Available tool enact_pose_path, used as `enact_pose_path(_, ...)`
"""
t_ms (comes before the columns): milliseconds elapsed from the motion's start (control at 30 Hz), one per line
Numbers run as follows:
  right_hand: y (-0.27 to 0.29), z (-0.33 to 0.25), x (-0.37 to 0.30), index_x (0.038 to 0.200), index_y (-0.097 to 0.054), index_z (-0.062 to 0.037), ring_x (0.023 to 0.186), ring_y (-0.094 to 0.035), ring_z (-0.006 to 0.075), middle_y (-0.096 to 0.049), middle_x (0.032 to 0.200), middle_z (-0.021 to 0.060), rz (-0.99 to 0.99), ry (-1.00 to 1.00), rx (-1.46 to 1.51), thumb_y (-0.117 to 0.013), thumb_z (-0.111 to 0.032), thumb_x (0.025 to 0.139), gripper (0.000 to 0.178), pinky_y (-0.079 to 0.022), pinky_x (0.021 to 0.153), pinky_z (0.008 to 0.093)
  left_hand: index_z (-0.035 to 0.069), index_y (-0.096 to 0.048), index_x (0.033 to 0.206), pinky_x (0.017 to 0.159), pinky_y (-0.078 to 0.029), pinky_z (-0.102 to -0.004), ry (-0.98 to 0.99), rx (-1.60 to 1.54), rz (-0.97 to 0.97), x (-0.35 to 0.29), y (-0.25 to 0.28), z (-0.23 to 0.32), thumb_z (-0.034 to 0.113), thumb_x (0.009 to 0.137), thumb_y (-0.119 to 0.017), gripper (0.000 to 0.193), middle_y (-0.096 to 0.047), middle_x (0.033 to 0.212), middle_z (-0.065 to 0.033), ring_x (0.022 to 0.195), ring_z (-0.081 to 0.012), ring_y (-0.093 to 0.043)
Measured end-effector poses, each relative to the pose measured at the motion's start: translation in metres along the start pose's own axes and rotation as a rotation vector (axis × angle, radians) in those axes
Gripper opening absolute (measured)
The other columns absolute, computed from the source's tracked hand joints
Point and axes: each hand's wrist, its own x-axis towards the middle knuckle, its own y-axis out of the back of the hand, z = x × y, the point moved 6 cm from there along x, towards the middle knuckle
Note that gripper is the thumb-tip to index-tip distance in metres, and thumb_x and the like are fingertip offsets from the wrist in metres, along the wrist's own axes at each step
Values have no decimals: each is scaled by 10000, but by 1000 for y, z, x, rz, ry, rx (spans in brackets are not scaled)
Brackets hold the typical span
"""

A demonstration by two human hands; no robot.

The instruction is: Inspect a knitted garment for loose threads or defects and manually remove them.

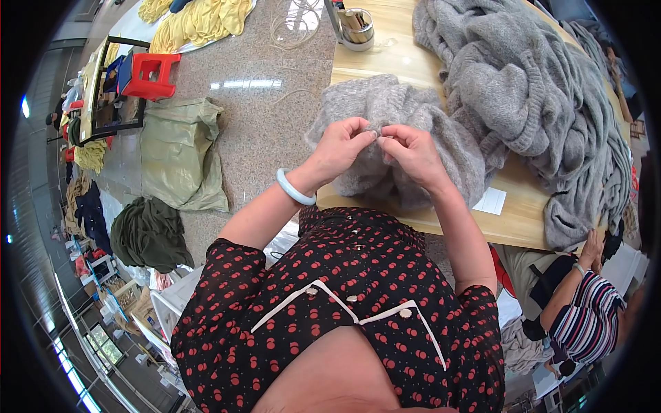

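Note:
A fuzzy grey knit garment [406, 103] lies bunched at the near left corner of the wooden table, partly over its edge. My left hand [339, 148], with a pale bangle [295, 187] at the wrist, pinches the knit with thumb and forefinger. Right beside it, fingertips nearly touching, my right hand [415, 153] pinches the same garment. Whether a thread or needle sits between the fingertips is too small to make out. To the right, a large heap of grey knitwear [509, 89] spreads over the table.
On the wooden table [385, 56] stands a cup of tools [356, 31]; a white paper [490, 200] lies near its front edge. Leftward on the floor are a green sack [180, 155], dark green cloth [150, 233] and a red stool [153, 76]. A person in stripes [591, 316] works at right.

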Motion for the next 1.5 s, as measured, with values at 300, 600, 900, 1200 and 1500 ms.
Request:
enact_pose_path(300,-2,-18,-7,753,-582,-4,526,-510,128,-526,571,54,218,345,-442,-542,-72,722,84,-406,501,264,29,-541,838,519,-360,-215,-572,734,209,-11,-11,22,79,809,-548,58,-529,733,38,662,-22,-448)
enact_pose_path(600,23,-20,-29,911,-557,-29,719,-555,245,-559,787,110,61,252,-506,-586,-59,683,231,-438,659,318,51,-557,829,591,-378,-183,159,-193,-161,-3,6,-2,103,811,-568,56,-536,752,39,671,-13,-456)
enact_pose_path(900,80,1,-38,894,-570,8,797,-578,288,-584,866,164,403,217,-829,-535,13,679,217,-451,724,320,53,-551,896,652,-407,-173,343,-220,-367,-25,10,-5,55,800,-576,98,-572,809,39,704,-26,-520)
enact_pose_path(1200,88,-38,-49,936,-585,10,773,-525,90,-590,834,31,394,311,-277,-502,46,757,200,-412,702,205,66,-562,812,596,-375,-160,278,-226,-289,-21,8,26,103,771,-620,80,-552,748,46,651,-18,-483)
enact_pose_path(1500,21,-99,-58,898,-561,14,711,-552,108,-593,797,66,110,550,-368,-509,103,657,263,-431,653,224,23,-568,903,674,-437,-185,52,-410,-234,-7,-22,69,71,822,-551,96,-587,838,-8,742,-57,-541)
